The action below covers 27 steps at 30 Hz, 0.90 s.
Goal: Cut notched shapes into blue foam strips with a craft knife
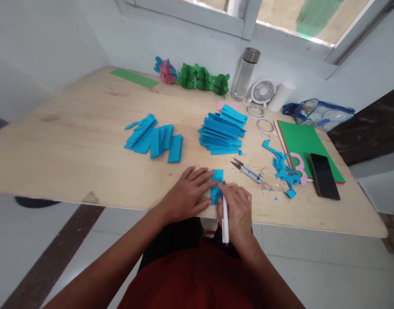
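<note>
A small blue paper piece (pixel 217 175) lies on the table near its front edge. My left hand (pixel 186 194) rests flat beside it, fingers spread, with fingertips on the paper's left side. In my right hand (pixel 237 206) is a white pen (pixel 225 221), its tip at the paper's right side. Just beyond my right hand lie small blue-handled snips (pixel 247 170). Farther back sits a stack of folded blue paper strips (pixel 222 131), and more folded blue pieces (pixel 161 139) are to its left.
Blue scraps (pixel 282 167), a pink cutout (pixel 299 167), green sheets (pixel 304 141) and a phone (pixel 324 176) lie at the right. Along the back stand green paper shapes (pixel 203 79), a pink one (pixel 167 72), a bottle (pixel 245 75) and a small fan (pixel 263 91).
</note>
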### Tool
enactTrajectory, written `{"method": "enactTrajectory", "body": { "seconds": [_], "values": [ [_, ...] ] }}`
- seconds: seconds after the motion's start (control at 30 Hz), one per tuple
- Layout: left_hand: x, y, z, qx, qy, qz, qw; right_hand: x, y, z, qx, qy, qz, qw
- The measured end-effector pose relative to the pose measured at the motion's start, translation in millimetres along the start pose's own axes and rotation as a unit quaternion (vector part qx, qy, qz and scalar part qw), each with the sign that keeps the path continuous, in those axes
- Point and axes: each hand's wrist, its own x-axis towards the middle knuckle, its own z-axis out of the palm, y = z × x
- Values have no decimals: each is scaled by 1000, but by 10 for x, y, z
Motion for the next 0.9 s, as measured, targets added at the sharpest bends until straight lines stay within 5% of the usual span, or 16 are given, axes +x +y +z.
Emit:
{"method": "enactTrajectory", "body": {
  "seconds": [0.9],
  "values": [
    [-3,5,6,8,13,7,1000,20,-7,-22,-9,-47,-1,999]
  ]
}}
